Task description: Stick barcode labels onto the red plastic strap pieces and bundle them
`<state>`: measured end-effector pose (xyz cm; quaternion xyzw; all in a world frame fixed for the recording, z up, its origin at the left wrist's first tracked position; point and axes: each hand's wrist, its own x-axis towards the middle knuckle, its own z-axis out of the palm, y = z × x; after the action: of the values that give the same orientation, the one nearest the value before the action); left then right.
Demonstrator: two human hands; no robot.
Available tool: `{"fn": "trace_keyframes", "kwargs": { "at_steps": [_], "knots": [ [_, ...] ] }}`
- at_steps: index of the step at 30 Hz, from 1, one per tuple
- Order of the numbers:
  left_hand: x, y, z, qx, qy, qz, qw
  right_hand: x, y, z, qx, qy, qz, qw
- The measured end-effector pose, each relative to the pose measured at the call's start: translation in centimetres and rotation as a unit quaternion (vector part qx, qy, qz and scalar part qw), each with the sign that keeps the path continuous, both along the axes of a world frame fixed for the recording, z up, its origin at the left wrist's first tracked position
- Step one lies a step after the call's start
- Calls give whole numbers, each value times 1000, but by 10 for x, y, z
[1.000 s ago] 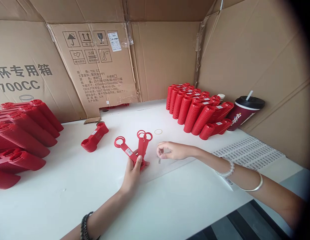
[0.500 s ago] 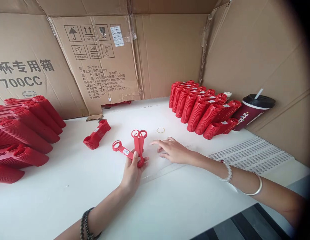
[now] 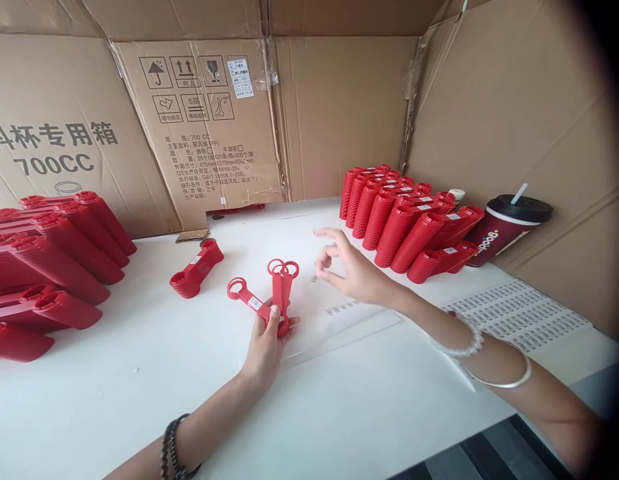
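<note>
Cardboard walls (image 3: pixel 339 113) rise behind our white table (image 3: pixel 139 400); our left hand (image 3: pixel 263 350) grips red plastic ring-ended strips (image 3: pixel 282 287), fingers closed; our right hand (image 3: pixel 356 270) hovers, fingers open.

White table (image 3: pixel 114 393) with red plastic stacks (image 3: pixel 394 233), a barcode sheet (image 3: pixel 519 313), a lidded cup (image 3: pixel 489 230)

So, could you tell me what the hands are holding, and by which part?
The left hand grips red plastic ring-ended strips by their lower ends; whether the right hand pinches the small grey bit cannot be told.
</note>
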<state>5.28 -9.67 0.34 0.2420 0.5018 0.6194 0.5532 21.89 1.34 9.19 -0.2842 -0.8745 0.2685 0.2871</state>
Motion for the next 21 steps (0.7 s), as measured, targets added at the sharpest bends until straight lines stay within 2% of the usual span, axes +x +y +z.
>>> {"fn": "trace_keyframes", "kwargs": {
  "at_steps": [2, 4, 6, 9, 12, 17, 21],
  "knots": [
    [1, 0, 0, 2, 10, -7, 1000, -17, 8, 20, -46, 0, 27, 999],
    [1, -1, 1, 3, 20, -18, 1000, -36, 13, 27, -94, -28, 84, 992],
    [1, -2, 3, 2, 30, -30, 999, -53, 14, 26, -111, -57, 111, 986],
    [0, -4, 3, 2, 47, -53, 997, -64, 11, 18, -108, -91, 92, 986],
    [-1, -4, 2, 9, 52, -81, 995, -64, 10, 12, -116, -115, 71, 984],
    [-3, -3, 1, 20, 35, -109, 993, -58, 18, 5, -157, -115, 96, 976],
    [-3, -3, 2, 19, 27, -111, 993, -58, 21, 2, -160, -123, 103, 974]
  ]
}}
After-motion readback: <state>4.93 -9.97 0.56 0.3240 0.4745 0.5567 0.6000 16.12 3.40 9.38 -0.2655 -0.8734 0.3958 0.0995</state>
